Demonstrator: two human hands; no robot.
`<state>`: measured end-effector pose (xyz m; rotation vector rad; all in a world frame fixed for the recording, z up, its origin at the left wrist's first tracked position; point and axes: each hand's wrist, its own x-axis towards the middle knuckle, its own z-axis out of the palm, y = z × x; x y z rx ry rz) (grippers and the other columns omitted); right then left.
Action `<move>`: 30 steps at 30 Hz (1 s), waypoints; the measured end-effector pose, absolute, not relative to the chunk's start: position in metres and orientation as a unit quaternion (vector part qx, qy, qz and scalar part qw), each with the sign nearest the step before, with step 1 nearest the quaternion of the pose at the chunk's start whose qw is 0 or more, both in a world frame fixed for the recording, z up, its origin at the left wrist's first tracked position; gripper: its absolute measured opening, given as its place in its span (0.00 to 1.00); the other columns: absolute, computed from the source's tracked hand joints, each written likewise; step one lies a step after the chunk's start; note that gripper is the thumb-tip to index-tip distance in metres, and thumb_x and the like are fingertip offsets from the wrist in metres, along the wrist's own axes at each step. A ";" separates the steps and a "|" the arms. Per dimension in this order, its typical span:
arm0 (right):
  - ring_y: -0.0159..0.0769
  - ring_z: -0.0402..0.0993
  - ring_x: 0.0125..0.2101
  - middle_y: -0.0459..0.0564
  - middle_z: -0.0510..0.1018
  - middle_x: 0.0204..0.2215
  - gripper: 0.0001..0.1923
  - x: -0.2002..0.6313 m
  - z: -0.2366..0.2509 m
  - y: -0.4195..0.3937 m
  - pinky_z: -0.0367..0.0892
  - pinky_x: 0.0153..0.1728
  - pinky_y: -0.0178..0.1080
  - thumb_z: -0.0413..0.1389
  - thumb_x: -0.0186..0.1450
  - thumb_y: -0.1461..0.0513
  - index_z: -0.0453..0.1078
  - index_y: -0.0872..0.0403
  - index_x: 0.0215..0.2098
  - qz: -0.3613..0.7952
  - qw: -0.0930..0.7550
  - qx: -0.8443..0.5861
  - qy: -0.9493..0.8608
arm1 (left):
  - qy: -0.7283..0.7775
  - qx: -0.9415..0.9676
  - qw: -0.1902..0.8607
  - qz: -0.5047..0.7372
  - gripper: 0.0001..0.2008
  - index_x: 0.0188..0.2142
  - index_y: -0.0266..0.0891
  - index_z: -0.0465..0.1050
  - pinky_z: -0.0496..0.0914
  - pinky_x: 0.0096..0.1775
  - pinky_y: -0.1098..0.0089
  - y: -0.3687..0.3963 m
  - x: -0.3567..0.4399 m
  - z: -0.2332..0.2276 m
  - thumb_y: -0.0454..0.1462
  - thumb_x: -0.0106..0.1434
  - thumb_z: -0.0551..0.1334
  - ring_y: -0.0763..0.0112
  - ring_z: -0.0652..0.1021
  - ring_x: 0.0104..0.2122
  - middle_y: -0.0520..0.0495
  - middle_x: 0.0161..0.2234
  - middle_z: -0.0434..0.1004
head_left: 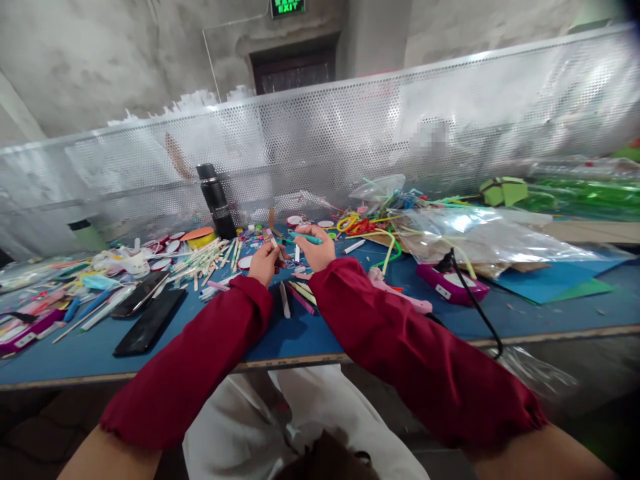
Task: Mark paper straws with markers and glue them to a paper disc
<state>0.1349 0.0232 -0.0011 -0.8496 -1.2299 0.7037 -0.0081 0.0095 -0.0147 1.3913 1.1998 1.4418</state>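
Note:
Both my arms wear red sleeves and meet over the blue table (pixel 310 333). My right hand (pixel 316 251) grips a thin teal stick (pixel 306 237) that points left. My left hand (pixel 263 263) pinches a small pale stick (pixel 273 241) right beside it. The two hands nearly touch. Several loose coloured sticks (pixel 298 293) lie on the table just under my wrists.
A pile of wooden sticks (pixel 210 260) and round red-and-white discs lie left of my hands. Two dark phones (pixel 145 313) lie at the front left. A black flask (pixel 216 200) stands at the back. A pink glue gun (pixel 400 293), a magenta device (pixel 453 283) with a black cable, and plastic bags lie right.

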 end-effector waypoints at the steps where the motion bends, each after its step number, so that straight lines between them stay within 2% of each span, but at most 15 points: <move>1: 0.33 0.71 0.26 0.43 0.78 0.24 0.08 0.136 0.000 0.023 0.68 0.30 0.35 0.57 0.53 0.58 0.73 0.52 0.31 0.322 0.675 -0.379 -0.545 | 0.473 0.545 0.396 0.568 0.06 0.36 0.39 0.70 0.57 0.20 0.75 0.009 -0.008 -0.014 0.39 0.63 0.59 0.76 0.72 0.19 0.51 0.27 0.77; 3: 0.33 0.71 0.24 0.43 0.76 0.20 0.06 0.137 0.001 0.024 0.68 0.30 0.36 0.56 0.55 0.57 0.70 0.52 0.27 0.341 0.669 -0.376 -0.543 | 0.469 0.546 0.401 0.566 0.06 0.35 0.38 0.69 0.57 0.20 0.75 0.007 -0.006 -0.013 0.39 0.64 0.59 0.76 0.72 0.18 0.51 0.27 0.76; 9: 0.30 0.67 0.19 0.42 0.72 0.15 0.13 0.137 0.003 0.019 0.67 0.26 0.35 0.55 0.59 0.55 0.62 0.51 0.20 0.357 0.664 -0.378 -0.538 | 0.467 0.545 0.416 0.557 0.06 0.33 0.38 0.68 0.54 0.19 0.75 0.002 -0.001 -0.012 0.38 0.65 0.57 0.77 0.69 0.16 0.52 0.24 0.74; 11: 0.30 0.68 0.20 0.43 0.73 0.16 0.12 0.137 0.004 0.014 0.67 0.25 0.34 0.54 0.59 0.55 0.65 0.51 0.22 0.379 0.658 -0.371 -0.535 | 0.464 0.541 0.428 0.556 0.05 0.35 0.38 0.68 0.53 0.18 0.74 0.000 0.002 -0.013 0.38 0.65 0.57 0.77 0.68 0.15 0.53 0.23 0.74; 14: 0.33 0.72 0.26 0.44 0.76 0.22 0.11 0.137 0.004 0.005 0.68 0.24 0.33 0.54 0.60 0.53 0.72 0.51 0.30 0.407 0.635 -0.377 -0.537 | 0.451 0.536 0.431 0.568 0.04 0.37 0.38 0.69 0.53 0.18 0.74 -0.002 0.005 -0.015 0.36 0.65 0.57 0.77 0.66 0.14 0.55 0.21 0.72; 16: 0.35 0.72 0.28 0.44 0.77 0.25 0.12 0.136 0.004 0.000 0.67 0.21 0.33 0.56 0.59 0.51 0.72 0.50 0.33 0.422 0.622 -0.392 -0.530 | 0.448 0.534 0.434 0.571 0.04 0.36 0.39 0.69 0.55 0.19 0.74 -0.003 0.007 -0.016 0.36 0.64 0.58 0.77 0.66 0.14 0.55 0.20 0.72; 19: 0.34 0.69 0.27 0.43 0.73 0.25 0.11 0.135 0.003 -0.005 0.66 0.17 0.32 0.61 0.54 0.53 0.69 0.50 0.30 0.411 0.618 -0.409 -0.531 | 0.440 0.529 0.455 0.565 0.04 0.35 0.39 0.68 0.54 0.18 0.74 -0.005 0.009 -0.017 0.38 0.65 0.58 0.78 0.65 0.13 0.56 0.19 0.71; 25: 0.40 0.77 0.35 0.46 0.78 0.31 0.12 0.133 0.002 -0.012 0.70 0.21 0.33 0.57 0.57 0.53 0.70 0.49 0.36 0.470 0.603 -0.410 -0.498 | 0.412 0.545 0.462 0.566 0.12 0.34 0.39 0.68 0.55 0.18 0.73 -0.011 0.012 -0.022 0.46 0.65 0.62 0.78 0.66 0.14 0.54 0.22 0.73; 30: 0.37 0.75 0.29 0.45 0.78 0.29 0.12 0.133 0.001 -0.014 0.68 0.19 0.33 0.59 0.57 0.52 0.68 0.49 0.35 0.470 0.597 -0.426 -0.491 | 0.415 0.531 0.468 0.572 0.14 0.34 0.40 0.68 0.55 0.17 0.73 -0.015 0.013 -0.019 0.49 0.65 0.61 0.78 0.66 0.14 0.54 0.23 0.73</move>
